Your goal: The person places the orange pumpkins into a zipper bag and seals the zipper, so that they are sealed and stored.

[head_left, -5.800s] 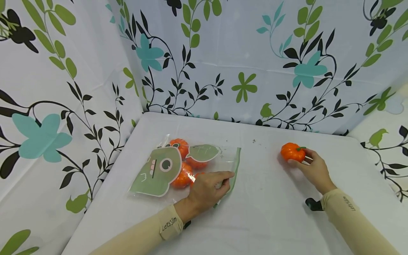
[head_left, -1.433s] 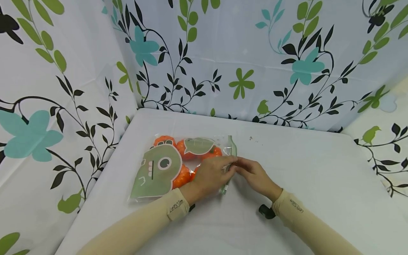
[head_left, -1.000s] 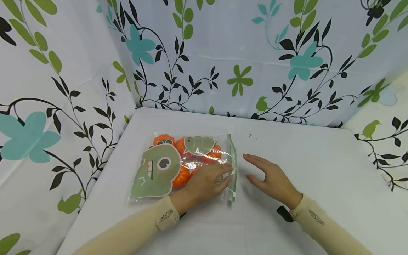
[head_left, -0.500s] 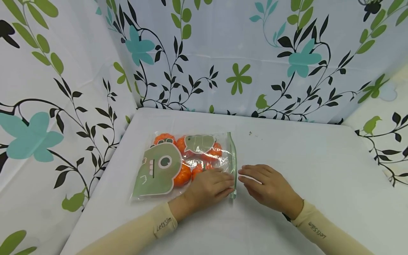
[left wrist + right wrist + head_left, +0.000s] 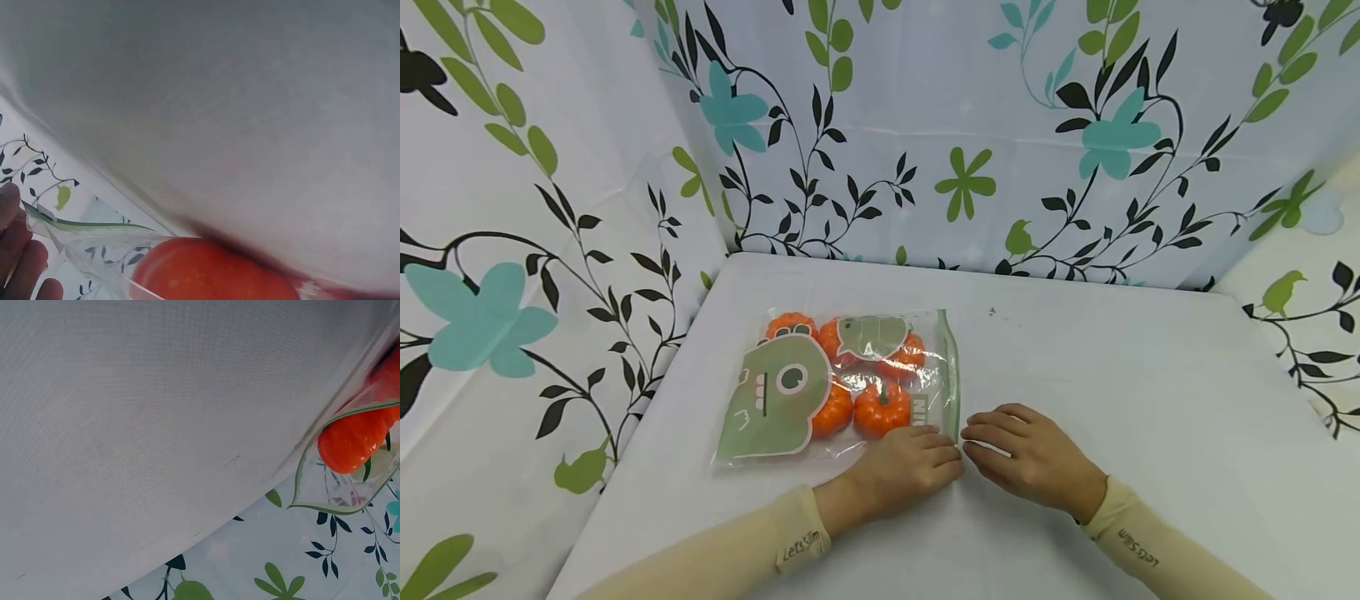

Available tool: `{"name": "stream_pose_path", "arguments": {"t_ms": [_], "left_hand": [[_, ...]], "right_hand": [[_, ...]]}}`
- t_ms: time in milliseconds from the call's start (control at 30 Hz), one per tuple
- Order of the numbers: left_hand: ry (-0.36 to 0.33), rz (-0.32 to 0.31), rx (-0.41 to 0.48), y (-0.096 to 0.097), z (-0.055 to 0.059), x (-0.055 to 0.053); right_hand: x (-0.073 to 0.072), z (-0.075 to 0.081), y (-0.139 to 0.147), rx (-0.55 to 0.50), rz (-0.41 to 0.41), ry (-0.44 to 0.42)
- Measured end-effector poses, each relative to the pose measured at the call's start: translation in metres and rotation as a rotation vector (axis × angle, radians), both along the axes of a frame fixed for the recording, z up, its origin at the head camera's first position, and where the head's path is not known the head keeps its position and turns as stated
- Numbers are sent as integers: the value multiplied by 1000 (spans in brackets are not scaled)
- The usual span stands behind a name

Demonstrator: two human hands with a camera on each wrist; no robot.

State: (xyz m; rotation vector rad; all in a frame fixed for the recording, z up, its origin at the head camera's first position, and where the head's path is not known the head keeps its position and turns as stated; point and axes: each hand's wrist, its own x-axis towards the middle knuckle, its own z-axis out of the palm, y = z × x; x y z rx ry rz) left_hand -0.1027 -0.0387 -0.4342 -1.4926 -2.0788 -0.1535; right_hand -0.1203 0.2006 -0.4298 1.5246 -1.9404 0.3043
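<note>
A clear zip bag with a green zip edge and printed cartoon animals lies flat on the white table. Several small orange pumpkins are inside it. My left hand is at the bag's near right corner, its fingers bent over the end of the zip edge. In the left wrist view, fingers are at that corner, by a small pale slider. The right wrist view shows the bag's green rims standing apart. Just right of the same corner, my right hand hovers with loosely bent fingers, holding nothing visible.
White table stretches to the right of the bag, with a few dark specks towards the back. A curtain printed with leaves and flowers stands behind the table and along its sides.
A pumpkin was in my right hand several seconds ago; that hand now holds none. Both hands have come nearer to me, my left hand sliding down the zip edge to its near corner.
</note>
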Motion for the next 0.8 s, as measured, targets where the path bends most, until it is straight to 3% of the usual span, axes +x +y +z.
{"name": "stream_pose_path", "arguments": {"t_ms": [167, 400, 633, 800], "left_hand": [[43, 33, -87, 6, 2, 3], [139, 70, -129, 11, 1, 6], [123, 71, -83, 9, 2, 8], [60, 71, 2, 6, 4, 10]], "right_hand": [[1, -2, -1, 13, 4, 12], [3, -5, -1, 30, 0, -10], [3, -9, -2, 34, -14, -19], [2, -9, -7, 11, -8, -31]]}}
